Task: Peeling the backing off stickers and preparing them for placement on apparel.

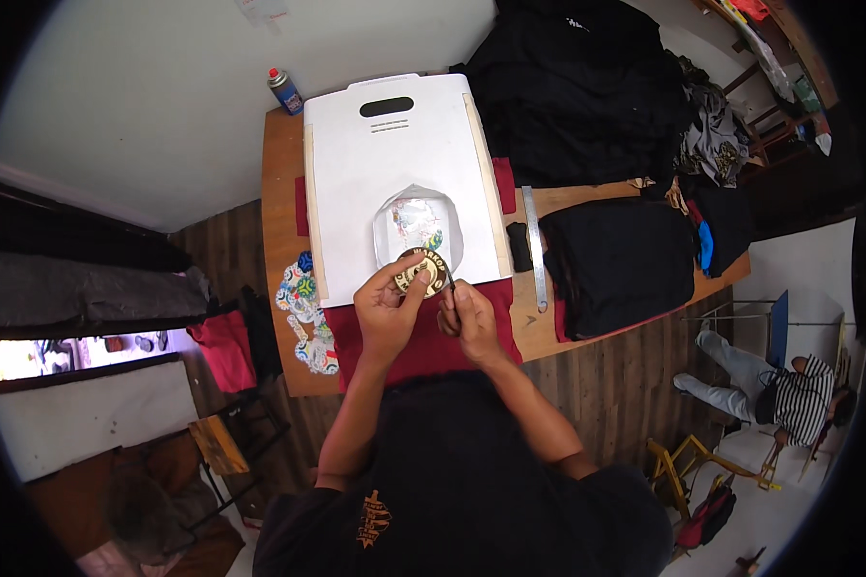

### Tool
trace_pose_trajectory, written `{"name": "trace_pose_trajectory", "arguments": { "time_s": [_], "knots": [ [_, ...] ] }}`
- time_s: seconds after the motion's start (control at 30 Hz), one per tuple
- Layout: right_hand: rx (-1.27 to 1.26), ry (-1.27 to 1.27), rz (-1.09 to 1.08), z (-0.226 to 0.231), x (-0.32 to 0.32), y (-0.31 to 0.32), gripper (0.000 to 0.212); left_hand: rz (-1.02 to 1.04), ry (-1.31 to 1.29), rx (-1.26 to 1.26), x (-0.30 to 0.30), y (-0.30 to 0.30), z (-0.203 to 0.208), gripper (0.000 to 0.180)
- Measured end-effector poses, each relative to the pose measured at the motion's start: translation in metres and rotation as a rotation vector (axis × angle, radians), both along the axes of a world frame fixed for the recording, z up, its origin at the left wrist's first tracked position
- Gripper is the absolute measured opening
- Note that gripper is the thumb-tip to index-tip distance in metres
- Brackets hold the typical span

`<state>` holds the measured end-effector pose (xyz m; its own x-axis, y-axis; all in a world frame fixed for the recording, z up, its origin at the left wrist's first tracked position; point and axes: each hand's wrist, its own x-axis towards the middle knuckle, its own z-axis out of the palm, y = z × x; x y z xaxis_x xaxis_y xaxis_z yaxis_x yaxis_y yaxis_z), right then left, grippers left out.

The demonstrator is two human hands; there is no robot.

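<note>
My left hand point(385, 310) pinches a round black-and-gold printed disc point(436, 268), thumb on its face, over the near end of a white panel point(351, 192). At the disc's right edge, my right hand point(473, 322) is closed on a slim dark tool that looks like scissors point(449, 276); its handle is mostly hidden by my fingers. Just beyond the disc, a rough round cutout in the panel shows a white sheet point(406, 219) with colourful prints. Dark red cloth point(366, 330) lies beneath the panel and shows under my wrists.
Colourful printed cutouts point(308, 322) lie left on the wooden table point(284, 173), with a blue spray can point(284, 91) behind. To the right are a metal ruler point(536, 250), folded black cloth point(606, 255) and a black garment pile point(573, 96). Another person point(789, 399) is at far right.
</note>
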<state>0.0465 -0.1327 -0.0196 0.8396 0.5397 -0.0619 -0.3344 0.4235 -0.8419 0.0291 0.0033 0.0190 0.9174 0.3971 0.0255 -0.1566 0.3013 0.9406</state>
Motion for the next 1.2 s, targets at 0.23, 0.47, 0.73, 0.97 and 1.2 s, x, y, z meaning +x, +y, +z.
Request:
{"name": "trace_pose_trajectory", "arguments": {
  "time_s": [0.23,0.47,0.73,0.97,1.2],
  "knots": [
    [0.003,0.023,0.003,0.0024,-0.0006,-0.0006,0.032,-0.004,-0.008,-0.001,-0.0003,0.0000,-0.0002,0.027],
    [-0.008,0.008,-0.004,0.0025,-0.0002,-0.0004,0.032,-0.004,-0.011,0.001,0.0002,-0.0003,-0.0012,0.027],
    [-0.016,0.016,-0.007,0.0026,0.0003,-0.0002,0.031,-0.003,-0.006,-0.009,0.0013,-0.0007,-0.0011,0.027],
    [-0.005,0.002,-0.032,0.0008,-0.0002,0.0019,0.031,0.017,-0.018,0.005,0.0024,-0.0010,0.0004,0.027],
    [-0.005,0.036,-0.007,0.0044,0.0000,0.0009,0.033,0.020,-0.011,0.012,0.0007,0.0016,-0.0020,0.028]
  ]
}}
